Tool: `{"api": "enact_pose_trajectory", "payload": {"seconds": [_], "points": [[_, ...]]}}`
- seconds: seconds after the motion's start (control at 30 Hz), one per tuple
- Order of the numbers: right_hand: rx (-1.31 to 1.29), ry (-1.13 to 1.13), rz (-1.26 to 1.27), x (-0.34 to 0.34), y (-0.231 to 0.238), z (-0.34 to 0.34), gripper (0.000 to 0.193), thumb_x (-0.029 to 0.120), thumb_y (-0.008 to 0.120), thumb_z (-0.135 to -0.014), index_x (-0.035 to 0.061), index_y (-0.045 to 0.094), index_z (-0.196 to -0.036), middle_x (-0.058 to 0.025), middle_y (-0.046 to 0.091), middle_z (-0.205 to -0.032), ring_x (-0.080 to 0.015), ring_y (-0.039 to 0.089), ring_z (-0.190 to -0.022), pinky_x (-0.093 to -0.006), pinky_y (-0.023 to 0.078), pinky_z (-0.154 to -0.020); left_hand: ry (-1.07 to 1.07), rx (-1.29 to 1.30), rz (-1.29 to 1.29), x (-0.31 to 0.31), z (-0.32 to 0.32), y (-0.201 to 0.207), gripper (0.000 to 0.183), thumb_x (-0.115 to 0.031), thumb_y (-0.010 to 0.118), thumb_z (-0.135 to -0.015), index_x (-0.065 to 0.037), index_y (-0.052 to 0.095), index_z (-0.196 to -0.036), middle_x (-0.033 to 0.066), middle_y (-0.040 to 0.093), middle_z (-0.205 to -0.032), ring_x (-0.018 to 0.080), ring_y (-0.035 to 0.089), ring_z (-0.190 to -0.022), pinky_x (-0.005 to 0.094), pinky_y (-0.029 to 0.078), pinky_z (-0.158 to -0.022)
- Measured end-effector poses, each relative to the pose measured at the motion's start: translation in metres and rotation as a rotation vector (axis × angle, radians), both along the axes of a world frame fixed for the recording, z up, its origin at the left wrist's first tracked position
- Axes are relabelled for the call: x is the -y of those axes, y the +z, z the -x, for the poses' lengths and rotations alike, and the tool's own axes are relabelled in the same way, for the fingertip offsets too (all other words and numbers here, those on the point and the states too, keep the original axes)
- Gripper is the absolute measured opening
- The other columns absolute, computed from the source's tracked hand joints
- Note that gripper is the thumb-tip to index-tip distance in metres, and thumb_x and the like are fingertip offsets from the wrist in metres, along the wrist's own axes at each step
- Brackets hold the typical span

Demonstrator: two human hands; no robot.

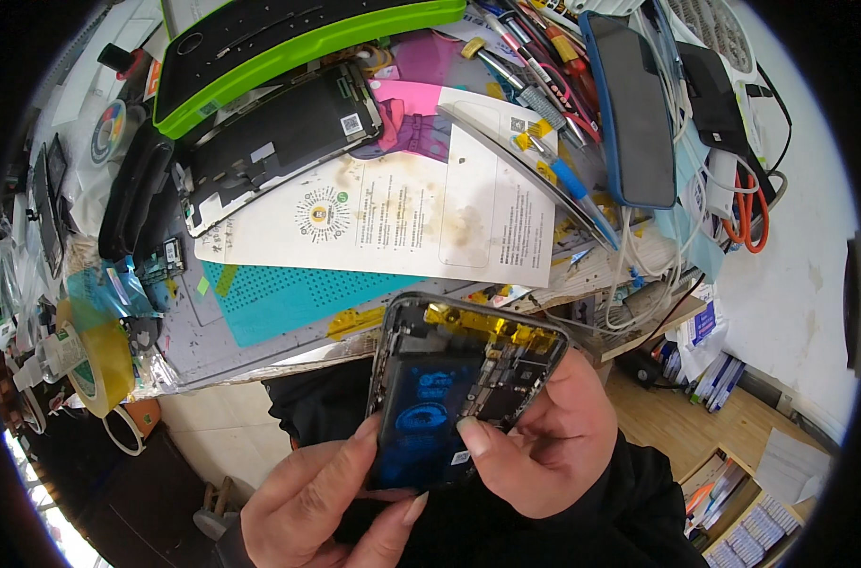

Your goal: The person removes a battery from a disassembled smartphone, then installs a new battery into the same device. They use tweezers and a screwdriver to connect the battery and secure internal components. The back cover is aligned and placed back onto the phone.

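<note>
An opened smartphone (506,364) is held between both hands above my lap, tilted, with its inside facing up. Its dark battery (421,417) shows blue markings, and yellow tape (492,325) runs along the top end. My left hand (322,506) pinches the lower left edge and corner, thumb and finger apart on either side of the frame. Wrapped round the right side is my right hand (558,445), its thumb pressing beside the battery and its other fingers hidden underneath. On the bench beyond lies a detached phone screen (279,142), its inner side up.
A stained printed card (383,218) covers part of a teal mat (289,293). Behind stands a green-rimmed tray (289,71) with small screws. Screwdrivers and tweezers (544,104) crowd the back right, beside a blue-cased phone (629,109) and cables (681,180). Tape rolls (99,355) sit left.
</note>
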State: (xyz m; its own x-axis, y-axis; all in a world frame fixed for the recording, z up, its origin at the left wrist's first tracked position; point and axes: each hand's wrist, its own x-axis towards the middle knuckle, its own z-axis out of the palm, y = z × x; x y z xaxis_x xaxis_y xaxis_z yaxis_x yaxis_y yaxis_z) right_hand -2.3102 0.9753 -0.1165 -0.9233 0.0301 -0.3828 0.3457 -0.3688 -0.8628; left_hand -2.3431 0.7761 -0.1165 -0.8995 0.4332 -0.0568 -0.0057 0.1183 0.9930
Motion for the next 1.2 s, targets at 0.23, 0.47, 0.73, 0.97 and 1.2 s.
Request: {"api": "enact_pose_trajectory", "payload": {"seconds": [0.23, 0.47, 0.73, 0.97, 1.2], "points": [[0.028, 0.047, 0.009, -0.001, 0.004, 0.003, 0.057, -0.009, 0.053, -0.099, -0.0050, 0.027, -0.150, -0.0198, 0.061, -0.132, -0.0200, 0.063, -0.120, -0.0322, 0.051, -0.098, -0.026, 0.024, 0.102, 0.003, 0.004, 0.004, 0.057, 0.011, 0.074, -0.083, 0.010, 0.055, -0.138, 0.0210, 0.066, -0.116, 0.0192, 0.069, -0.092, 0.0261, 0.058, -0.074], [0.030, 0.017, -0.024, 0.001, 0.003, 0.001, 0.057, -0.009, 0.055, -0.098, -0.0037, 0.029, -0.148, -0.0186, 0.062, -0.130, -0.0186, 0.064, -0.117, -0.0315, 0.053, -0.095, -0.038, 0.019, 0.126, 0.002, 0.005, 0.008, 0.059, 0.010, 0.076, -0.081, 0.011, 0.056, -0.137, 0.0209, 0.066, -0.116, 0.0196, 0.069, -0.092, 0.0269, 0.059, -0.073], [0.037, -0.028, -0.021, 0.004, 0.000, -0.003, 0.057, -0.008, 0.057, -0.097, -0.0034, 0.030, -0.147, -0.0163, 0.063, -0.128, -0.0154, 0.065, -0.112, -0.0290, 0.053, -0.090, -0.044, 0.019, 0.085, 0.003, 0.003, 0.006, 0.059, 0.009, 0.076, -0.082, 0.010, 0.055, -0.137, 0.0212, 0.064, -0.118, 0.0214, 0.070, -0.094, 0.0282, 0.059, -0.075], [0.068, -0.054, -0.012, 0.008, -0.001, -0.001, 0.056, -0.006, 0.057, -0.098, -0.0028, 0.031, -0.147, -0.0168, 0.062, -0.130, -0.0144, 0.065, -0.112, -0.0269, 0.053, -0.087, -0.058, 0.008, 0.072, 0.003, 0.004, 0.002, 0.061, 0.008, 0.075, -0.083, 0.009, 0.054, -0.140, 0.0210, 0.063, -0.120, 0.0213, 0.070, -0.094, 0.0278, 0.059, -0.074], [0.099, -0.088, 0.021, 0.017, 0.001, 0.000, 0.052, -0.005, 0.054, -0.101, -0.0014, 0.030, -0.147, -0.0161, 0.062, -0.130, -0.0123, 0.064, -0.111, -0.0230, 0.050, -0.084, -0.013, -0.046, 0.151, 0.004, 0.007, 0.003, 0.064, 0.005, 0.080, -0.080, 0.007, 0.056, -0.139, 0.0182, 0.063, -0.120, 0.0152, 0.066, -0.084, 0.0234, 0.055, -0.064]]}}
